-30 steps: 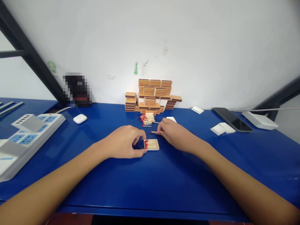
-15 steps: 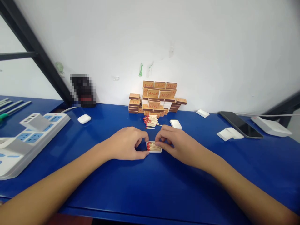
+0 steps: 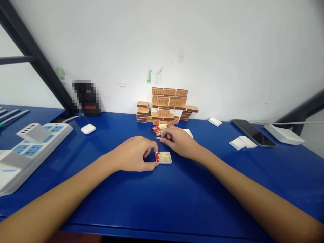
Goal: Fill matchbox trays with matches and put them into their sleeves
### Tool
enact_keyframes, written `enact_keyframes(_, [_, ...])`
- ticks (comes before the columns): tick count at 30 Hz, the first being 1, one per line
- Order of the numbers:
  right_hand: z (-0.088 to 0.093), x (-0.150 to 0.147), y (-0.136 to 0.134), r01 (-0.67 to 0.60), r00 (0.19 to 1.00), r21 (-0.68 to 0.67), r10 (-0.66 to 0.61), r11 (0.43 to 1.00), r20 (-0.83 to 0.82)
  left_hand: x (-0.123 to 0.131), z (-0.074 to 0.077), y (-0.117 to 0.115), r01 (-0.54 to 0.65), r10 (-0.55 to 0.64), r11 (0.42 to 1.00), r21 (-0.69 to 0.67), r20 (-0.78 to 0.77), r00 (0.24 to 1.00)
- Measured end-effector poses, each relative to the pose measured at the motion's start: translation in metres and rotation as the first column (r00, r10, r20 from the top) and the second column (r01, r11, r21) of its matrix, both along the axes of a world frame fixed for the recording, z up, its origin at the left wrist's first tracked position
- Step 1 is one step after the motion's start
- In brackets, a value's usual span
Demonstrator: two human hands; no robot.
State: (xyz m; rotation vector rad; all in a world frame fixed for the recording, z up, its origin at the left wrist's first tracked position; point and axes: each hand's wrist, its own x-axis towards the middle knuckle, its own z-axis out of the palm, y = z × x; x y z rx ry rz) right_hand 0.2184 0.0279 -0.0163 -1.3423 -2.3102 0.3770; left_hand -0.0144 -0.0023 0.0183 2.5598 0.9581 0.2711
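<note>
Matchboxes (image 3: 158, 100) stand stacked near the wall (image 3: 227, 60) in the head view, closing off the back of a match heap (image 3: 158, 130). I note a white box (image 3: 189, 132) half hidden by the right hand (image 3: 181, 140). Power strip (image 3: 62, 133) and earbud case (image 3: 88, 129) lie left, phone (image 3: 253, 133) right, all well clear. Tray (image 3: 164, 163) with matches inside rests on the table (image 3: 162, 202), its left end held between thumb and forefinger of the left hand (image 3: 135, 153). Right fingertips are at a single match (image 3: 157, 137) beside the heap; I cannot tell whether they pinch it. Half a second ago the right hand was over the tray; left hand unchanged.
</note>
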Motion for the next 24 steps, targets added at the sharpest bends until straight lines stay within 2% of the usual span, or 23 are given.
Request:
enact_keyframes(9, [0.003,0.002,0.0,-0.01,0.999,0.038,0.008,0.999,0.048,0.002,0.0,-0.001,0.024,-0.024,1.0,0.0,-0.004,1.0])
enact_keyframes(14, [0.003,0.005,0.0,-0.025,1.0,0.007,0.025,1.0,-0.006,0.002,0.0,-0.002,0.016,-0.016,1.0,-0.002,-0.015,1.0])
enact_keyframes(24, [0.016,0.006,-0.007,0.018,0.996,-0.091,-0.01,0.996,0.091,0.001,0.0,-0.001,0.012,-0.012,1.0,-0.004,-0.02,1.0])
